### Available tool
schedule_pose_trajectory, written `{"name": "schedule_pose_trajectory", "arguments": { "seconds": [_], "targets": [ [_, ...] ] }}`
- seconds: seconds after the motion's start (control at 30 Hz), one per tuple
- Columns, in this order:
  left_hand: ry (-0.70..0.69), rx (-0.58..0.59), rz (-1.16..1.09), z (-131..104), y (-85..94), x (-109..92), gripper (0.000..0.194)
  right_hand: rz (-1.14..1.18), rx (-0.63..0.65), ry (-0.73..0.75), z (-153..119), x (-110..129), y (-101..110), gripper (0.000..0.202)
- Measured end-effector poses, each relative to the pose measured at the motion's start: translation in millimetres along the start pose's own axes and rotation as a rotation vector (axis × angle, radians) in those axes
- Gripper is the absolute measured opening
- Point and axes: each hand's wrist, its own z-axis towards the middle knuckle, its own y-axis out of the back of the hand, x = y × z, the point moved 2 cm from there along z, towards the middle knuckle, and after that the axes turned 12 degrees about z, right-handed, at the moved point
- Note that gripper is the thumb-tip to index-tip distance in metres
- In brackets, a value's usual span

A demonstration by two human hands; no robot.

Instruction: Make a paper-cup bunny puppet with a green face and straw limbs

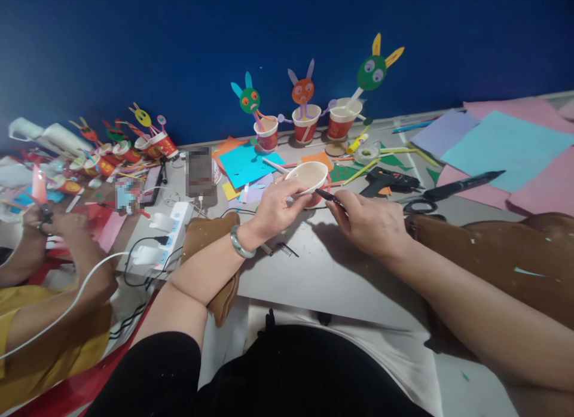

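A red and white paper cup (pixel 308 175) is tilted above the table, its open mouth up and toward the back. My left hand (pixel 280 204) grips it by its left side, with a bracelet on that wrist. In my right hand (pixel 368 219) is a dark pen-like tool (pixel 330 197), its tip at the cup's right side near the rim. Whether the tip touches the cup is too small to tell. Behind stand three cups with paper bunny heads, one of them orange (pixel 304 91). Right of the cup lies a black glue gun (pixel 390 181).
Large black scissors (pixel 464 186) and coloured paper sheets (pixel 497 145) lie to the right. A white power strip (pixel 174 234) with cables is at the left. Further left, another person's hands (pixel 58 222) hold scissors and paper. A brown cushion (pixel 502 255) lies under my right forearm.
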Motion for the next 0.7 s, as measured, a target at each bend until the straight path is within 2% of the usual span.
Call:
{"name": "schedule_pose_trajectory", "arguments": {
  "seconds": [0.1,0.2,0.27,0.33,0.4,0.43,0.5,0.6,0.7],
  "targets": [
    [-0.079,0.009,0.134,-1.5,0.0,-1.0,0.042,0.087,0.003,-0.045,0.1,-1.2,-1.0,0.05],
    [-0.177,-0.035,0.302,-4.7,-0.5,-2.1,0.035,0.425,0.049,-0.117,3.0,-2.8,-3.2,0.044],
    [-0.225,-0.065,0.383,-6.6,-0.6,-3.0,0.034,0.791,0.146,-0.216,5.9,-2.5,-6.5,0.049],
    [-0.251,-0.082,0.424,-7.8,-0.4,-4.2,0.033,1.144,0.295,-0.381,8.0,-0.9,-11.2,0.054],
    [-0.26,-0.093,0.45,-8.4,-0.2,-5.6,0.03,1.348,0.407,-0.525,8.5,0.6,-14.7,0.055],
    [-0.264,-0.1,0.461,-8.6,-0.1,-6.3,0.028,1.365,0.418,-0.547,8.5,0.6,-15.5,0.054],
    [-0.274,-0.116,0.474,-9.2,0.0,-7.3,0.026,1.221,0.332,-0.457,8.2,-1.2,-14.6,0.051],
    [-0.269,-0.105,0.453,-10.0,-0.2,-6.9,0.024,0.719,0.087,-0.226,4.2,-4.1,-10.3,0.041],
    [-0.253,-0.089,0.442,-10.5,-0.2,-6.0,0.023,0.326,-0.026,-0.166,-1.0,-3.9,-8.4,0.039]
  ]
}}
